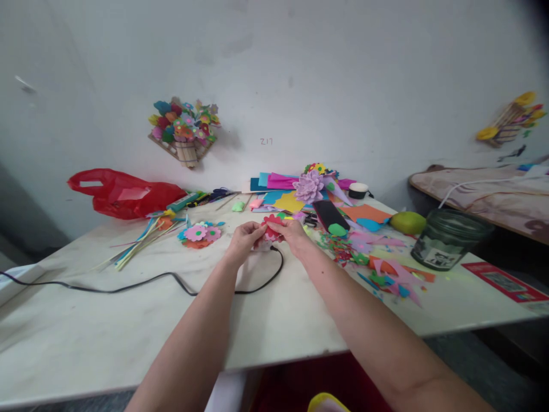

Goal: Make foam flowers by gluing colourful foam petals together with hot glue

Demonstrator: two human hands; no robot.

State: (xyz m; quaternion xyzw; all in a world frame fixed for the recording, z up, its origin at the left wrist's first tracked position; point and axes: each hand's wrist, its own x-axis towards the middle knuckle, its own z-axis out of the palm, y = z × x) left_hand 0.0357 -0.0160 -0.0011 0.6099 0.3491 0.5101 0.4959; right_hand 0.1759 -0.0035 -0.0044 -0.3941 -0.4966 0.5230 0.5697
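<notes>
Both hands meet over the middle of the table [141, 337], and there between them is the red flower [271, 220], lifted just clear of the white top. The left hand [246, 239] pinches its left edge; the right hand [294, 233] pinches the right. Fingertips on both sides, thin petals in the middle, and that's the delicate spot: if the two hands pull apart unevenly, a petal could crease or tear. Press too hard and the layers, a paler pink one peeping out below, might slide out of line, though the fingers hide much of how they sit.

Now look underneath! The black cord [175, 280] loops right below the wrists, its end close to the hands. A forearm dropping onto it could jerk the work sideways. Over on the right, the paper scraps [343, 247] lie near the right forearm; a careless sweep might scatter them, or lose a small piece among them. The phone [330, 216] rests in that same clutter, a green piece over its lower end. To the left, the finished-looking flowers [199, 233] lie overlapping, loose enough, it seems, for a brushing knuckle to shift.
</notes>
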